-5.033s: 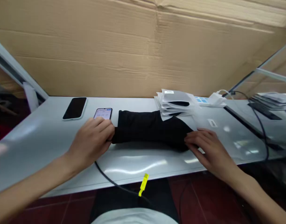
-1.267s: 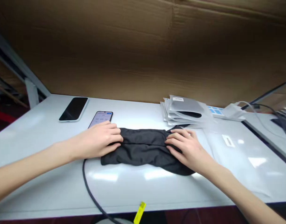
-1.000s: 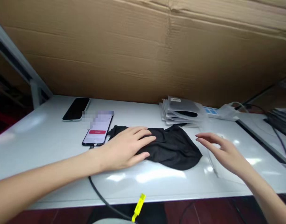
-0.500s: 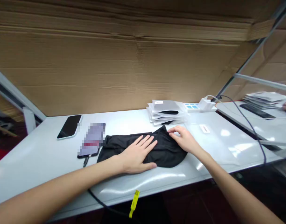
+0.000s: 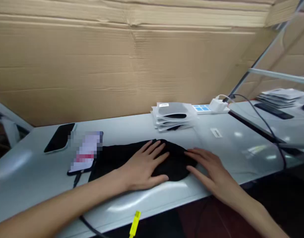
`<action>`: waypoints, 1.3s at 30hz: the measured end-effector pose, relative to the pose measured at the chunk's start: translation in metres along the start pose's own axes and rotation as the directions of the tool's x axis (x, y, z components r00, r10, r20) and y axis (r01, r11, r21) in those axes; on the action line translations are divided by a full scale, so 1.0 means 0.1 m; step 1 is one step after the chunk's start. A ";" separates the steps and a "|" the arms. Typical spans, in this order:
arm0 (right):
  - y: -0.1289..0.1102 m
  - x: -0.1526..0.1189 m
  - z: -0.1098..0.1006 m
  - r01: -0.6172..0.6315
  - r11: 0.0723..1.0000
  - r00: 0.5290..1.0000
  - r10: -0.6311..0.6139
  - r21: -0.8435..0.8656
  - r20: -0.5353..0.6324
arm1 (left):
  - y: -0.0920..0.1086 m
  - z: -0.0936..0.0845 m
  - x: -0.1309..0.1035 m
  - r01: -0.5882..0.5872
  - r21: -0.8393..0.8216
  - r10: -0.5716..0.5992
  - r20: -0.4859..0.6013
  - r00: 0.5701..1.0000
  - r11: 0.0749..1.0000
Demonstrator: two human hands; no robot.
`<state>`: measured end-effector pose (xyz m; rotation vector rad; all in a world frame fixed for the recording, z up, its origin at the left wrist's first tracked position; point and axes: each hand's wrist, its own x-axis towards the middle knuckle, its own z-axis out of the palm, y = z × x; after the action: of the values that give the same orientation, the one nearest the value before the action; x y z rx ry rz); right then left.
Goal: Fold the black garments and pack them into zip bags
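A black cloth (image 5: 176, 162) lies flat near the front edge of the white table (image 5: 122, 134). My left hand (image 5: 144, 165) rests palm down on the middle of the cloth, its fingers spread. At the cloth's right end is my right hand (image 5: 208, 168), fingers stretched out and apart, with the fingertips at the cloth's edge. Neither hand is closed around anything.
Two phones (image 5: 59, 137) (image 5: 86, 152) lie at the left, the nearer one with a cable. Behind the cloth sits a stack of clear packets (image 5: 173, 115). A power strip (image 5: 203, 108) with a white plug stands right of it. Cardboard (image 5: 142, 66) walls the back.
My right hand has gone from pinching near the cloth's upper edge to lying open at its right end. The folded-up top corner of the cloth is now flat. The camera view has shifted.
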<state>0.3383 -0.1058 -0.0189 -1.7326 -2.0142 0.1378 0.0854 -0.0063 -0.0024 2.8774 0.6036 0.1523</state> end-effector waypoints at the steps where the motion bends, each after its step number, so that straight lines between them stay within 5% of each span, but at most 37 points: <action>1: 0.04 -0.01 -0.04 -0.033 0.999 0.999 0.033 -0.013 -0.029 | 0.00 0.03 0.02 0.011 0.003 -0.011 0.013 1.000 1.000; 7: 0.16 0.01 -0.08 -0.088 0.986 0.996 0.088 -0.142 -0.002 | 0.00 0.06 0.07 0.010 0.052 -0.012 0.023 1.000 0.999; 13: 0.12 0.02 -0.07 -0.086 0.985 0.996 0.088 -0.149 0.005 | 0.11 -0.34 0.05 0.054 0.080 -0.056 0.019 0.998 0.995; 16: 0.14 -0.04 -0.10 -0.121 0.981 0.993 0.120 -0.151 -0.014 | 0.12 -0.46 0.12 0.063 0.054 -0.059 -0.074 0.996 0.997; 19: 0.15 -0.08 -0.10 -0.154 0.977 0.988 0.151 -0.146 -0.034 | 0.04 -0.36 0.27 -0.035 0.042 0.041 -0.149 0.988 0.999; 23: 0.15 -0.07 -0.04 -0.151 0.978 0.988 0.147 -0.141 -0.044 | -0.08 -0.13 0.36 -0.134 0.027 0.135 -0.020 0.991 0.991; 33: 0.20 0.08 -0.05 -0.152 0.988 0.984 0.148 -0.033 -0.101 | -0.15 -0.14 0.01 -0.078 -0.082 0.079 0.012 0.997 0.994; 39: -0.14 0.22 -0.20 -0.156 0.986 0.972 0.165 0.063 -0.167 | -0.08 0.17 -0.03 -0.086 -0.138 0.077 -0.069 0.995 0.987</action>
<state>0.3321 -0.0921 0.0101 -1.8100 -1.7336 0.0868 0.0823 -0.0030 -0.0206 2.7702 0.4659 0.2870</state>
